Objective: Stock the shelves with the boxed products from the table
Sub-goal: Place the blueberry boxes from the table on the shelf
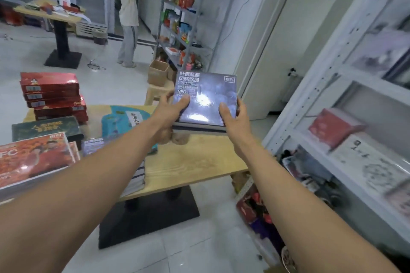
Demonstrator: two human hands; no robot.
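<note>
I hold a glossy purple-blue boxed product (206, 93) in the air above the right end of the wooden table (195, 162). My left hand (170, 113) grips its left edge, thumb on top. My right hand (233, 122) grips its right edge the same way. A second flat box seems to lie under it in the same grip. On the table's left stand a stack of red boxes (53, 95), a dark green box (44, 127), orange-red boxes (33, 157), a teal box (124, 122) and more purple boxes (95, 144). The white shelf unit (332, 86) stands at right.
The white shelf unit holds a red box (332, 127) and a white patterned box (372, 166). More goods lie on its bottom level (306, 175). A person (128, 17) stands at a far metal rack (184, 17). A cardboard box (157, 72) sits on a stool beyond the table.
</note>
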